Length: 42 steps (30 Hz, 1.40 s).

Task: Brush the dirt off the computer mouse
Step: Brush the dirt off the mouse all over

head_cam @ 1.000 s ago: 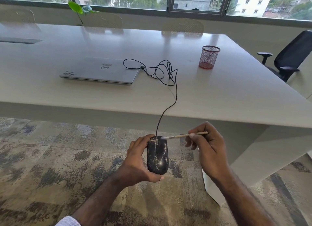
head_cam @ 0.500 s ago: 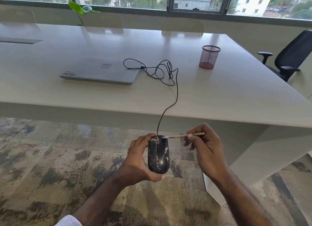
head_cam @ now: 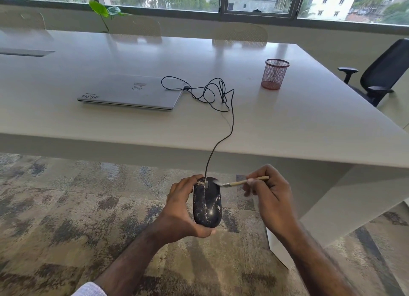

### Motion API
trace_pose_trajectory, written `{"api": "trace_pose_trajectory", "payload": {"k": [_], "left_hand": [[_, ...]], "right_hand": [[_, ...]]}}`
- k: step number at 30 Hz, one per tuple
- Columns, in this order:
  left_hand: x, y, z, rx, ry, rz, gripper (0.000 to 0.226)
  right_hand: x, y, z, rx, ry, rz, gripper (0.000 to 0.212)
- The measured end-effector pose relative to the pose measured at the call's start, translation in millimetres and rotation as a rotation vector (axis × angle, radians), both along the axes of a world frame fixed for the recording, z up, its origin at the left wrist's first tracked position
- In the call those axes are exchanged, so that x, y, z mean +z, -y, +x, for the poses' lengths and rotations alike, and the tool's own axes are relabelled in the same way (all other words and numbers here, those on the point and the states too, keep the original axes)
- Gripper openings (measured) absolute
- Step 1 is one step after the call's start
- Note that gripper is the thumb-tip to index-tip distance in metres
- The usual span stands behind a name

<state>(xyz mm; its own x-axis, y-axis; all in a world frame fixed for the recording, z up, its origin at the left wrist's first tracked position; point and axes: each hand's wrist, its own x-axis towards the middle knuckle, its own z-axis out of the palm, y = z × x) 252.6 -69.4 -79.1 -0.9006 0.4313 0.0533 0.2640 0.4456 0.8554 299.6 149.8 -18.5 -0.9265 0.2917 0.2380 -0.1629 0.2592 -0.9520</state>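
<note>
Left grip: the left hand (head_cam: 181,209) grips the mouse (head_cam: 207,203) from its left side, fingers curled round the far end, thumb under the near end.
Right grip: the right hand (head_cam: 271,196) pinches the brush (head_cam: 242,181) by its pale wooden handle between thumb and fingertips.
Brush: lies nearly level, bristles pointing left and touching the mouse's top at the far right, just beside the scroll wheel; the bristle end is blurred.
Mouse: black, streaked with pale dirt, held in the air over the carpet (head_cam: 66,207), in front of the table's near edge.
Cable: the black cable (head_cam: 231,127) rises from the mouse's far end, crosses the table edge and lies in loose loops beyond the mouse, running to the laptop's right side.
Table: the white table (head_cam: 298,123) stretches away behind the mouse.
Laptop: the closed silver laptop (head_cam: 132,91) lies on the table, beyond and left of the mouse.
Pen holder: the red mesh pen holder (head_cam: 274,74) stands upright on the table, beyond and right of the mouse.
Chair: a black office chair (head_cam: 385,72) stands off the table's right side, far right of the mouse.
</note>
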Motion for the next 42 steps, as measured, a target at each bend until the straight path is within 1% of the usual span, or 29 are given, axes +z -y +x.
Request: {"api": "trace_pose_trajectory", "payload": {"k": [4,8,12,15,20,22,25,27,29,33,37,40,42], "left_hand": [[-2,1,-1,-0.003,0.005,-0.009,0.120],[-3,0,-2,-0.004,-0.009,-0.007,0.117],[-4,-1,-4,-0.002,-0.024,0.006,0.116],[-5,0,-6,-0.004,-0.026,0.004,0.116],[-7,3,-7,-0.002,-0.009,0.005,0.118],[-7,2,-8,-0.004,-0.009,0.000,0.118],[-7,3,-10,0.000,-0.013,-0.004,0.118],[-8,3,-10,0.004,-0.020,-0.008,0.119],[-9,3,-10,0.010,-0.022,-0.005,0.118],[-7,2,-10,0.003,-0.019,-0.003,0.112],[-8,3,-11,0.002,-0.017,-0.007,0.119],[-9,4,-10,0.003,-0.016,-0.007,0.117],[-9,4,-11,0.007,-0.010,-0.002,0.117]], "right_hand": [[7,-1,3,0.018,-0.016,-0.070,0.015],[7,-5,-1,-0.042,-0.062,-0.087,0.015],[0,-3,0,-0.004,-0.010,-0.077,0.023],[3,-1,2,0.012,0.002,-0.095,0.019],[7,-3,0,-0.027,-0.060,-0.092,0.012],[6,-2,1,-0.005,-0.046,-0.079,0.011],[3,-1,2,0.029,0.006,-0.059,0.012],[2,-2,2,0.002,0.015,-0.051,0.015],[3,-4,1,-0.032,0.003,-0.051,0.017],[6,-2,2,-0.028,-0.038,-0.056,0.011],[6,1,3,0.052,-0.007,-0.054,0.012],[6,-1,2,0.024,-0.019,-0.060,0.017],[6,-2,2,-0.003,-0.050,-0.074,0.015]]}}
